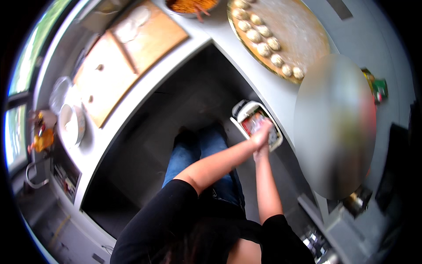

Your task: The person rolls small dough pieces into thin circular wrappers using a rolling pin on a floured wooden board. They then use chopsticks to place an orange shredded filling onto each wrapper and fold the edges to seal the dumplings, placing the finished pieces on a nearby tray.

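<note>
My left hand (262,132) and my right hand (261,152) are close together over a small white waste bin (243,115). The bin stands against the cabinet side, below the countertop edge. Inside it lie clear crumpled plastic (256,123) and something red, partly covered by my left hand. My right hand is lower and mostly hidden behind the left wrist. Motion blur and overlap hide the fingers of both hands, so I cannot see whether they hold anything.
A round floured board (300,36) carries several filled dough buns (264,49). Beside it is a bowl of orange filling (189,7). Wooden boards (108,76) with flattened dough (133,24) lie at left, near a white bowl (71,125). A blurred oval covers the right countertop.
</note>
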Tool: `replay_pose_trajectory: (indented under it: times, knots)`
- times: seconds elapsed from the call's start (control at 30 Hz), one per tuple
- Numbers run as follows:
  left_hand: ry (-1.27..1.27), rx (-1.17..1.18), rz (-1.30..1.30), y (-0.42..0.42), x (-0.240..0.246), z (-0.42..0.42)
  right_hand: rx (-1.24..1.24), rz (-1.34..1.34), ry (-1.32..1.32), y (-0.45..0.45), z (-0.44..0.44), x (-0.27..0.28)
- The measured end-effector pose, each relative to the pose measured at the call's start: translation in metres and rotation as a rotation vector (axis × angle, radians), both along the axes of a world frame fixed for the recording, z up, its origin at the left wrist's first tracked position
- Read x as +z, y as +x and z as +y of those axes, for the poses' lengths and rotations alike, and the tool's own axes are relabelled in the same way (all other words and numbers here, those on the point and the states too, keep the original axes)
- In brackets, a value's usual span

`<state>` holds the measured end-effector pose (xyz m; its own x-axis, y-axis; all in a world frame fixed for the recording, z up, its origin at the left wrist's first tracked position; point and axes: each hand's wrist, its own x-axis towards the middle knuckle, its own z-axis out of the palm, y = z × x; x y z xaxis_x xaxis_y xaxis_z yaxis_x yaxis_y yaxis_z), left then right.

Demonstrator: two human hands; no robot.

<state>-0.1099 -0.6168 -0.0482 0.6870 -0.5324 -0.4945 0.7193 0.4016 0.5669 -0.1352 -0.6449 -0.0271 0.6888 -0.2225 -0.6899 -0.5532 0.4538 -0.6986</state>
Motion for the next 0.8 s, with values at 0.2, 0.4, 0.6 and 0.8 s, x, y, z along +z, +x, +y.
replay_pose_trajectory:
  times: [0.2,0.4,0.6,0.8]
  knots:
    - [0.651,-0.035,-0.619,0.028,0.04,0.096,0.211,-0.311,-0.026,0.034,0.023,0.032]
    - [1.582,0.474,-0.846,0.014,0.065,0.352,0.822,-0.64,-0.686,0.128,0.136,0.031]
    - [2.176,0.631,-0.174,-0.044,0.028,0.578,0.678,-0.83,-1.219,0.279,0.243,-0.033]
    - [1.992,0.408,-0.234,-0.029,0.015,0.667,0.716,-0.603,-1.38,0.322,0.292,-0.046]
